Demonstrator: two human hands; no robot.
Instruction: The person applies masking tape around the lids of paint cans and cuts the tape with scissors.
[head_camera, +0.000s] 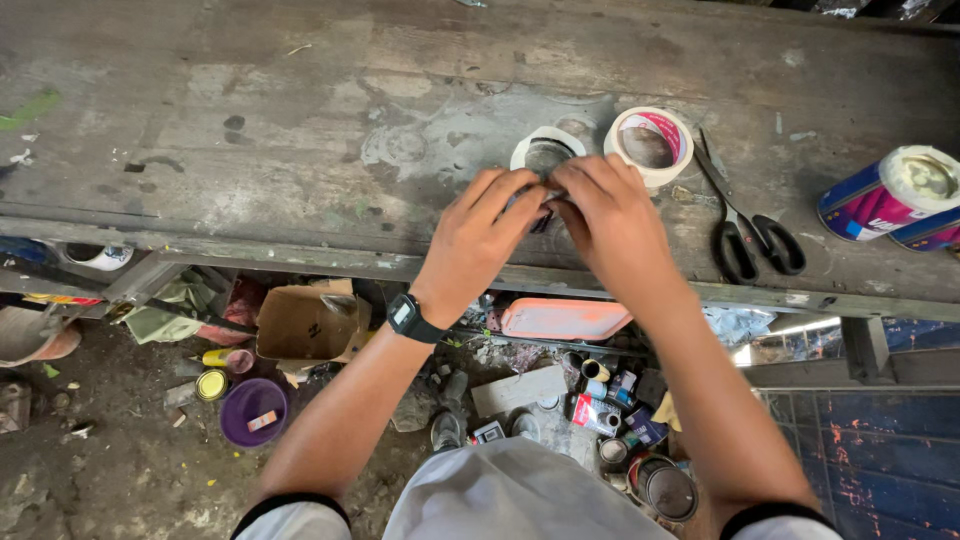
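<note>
My left hand (482, 232) and my right hand (608, 215) meet over the worn wooden workbench (300, 130), fingertips pinched together on a small dark object (545, 205) that is mostly hidden between them. A black watch (410, 318) sits on my left wrist. Just beyond my fingers lies a white tape roll (547, 148), and a second tape roll with a red-and-white inner label (650, 142) lies to its right.
Black-handled scissors (745, 230) lie right of my hands. Tipped paint cans (890, 195) rest at the bench's right edge. Below the bench: a cardboard box (305, 322), a purple bowl (253, 410), a pink tray (563, 318), several small cans and clutter on the dirt floor.
</note>
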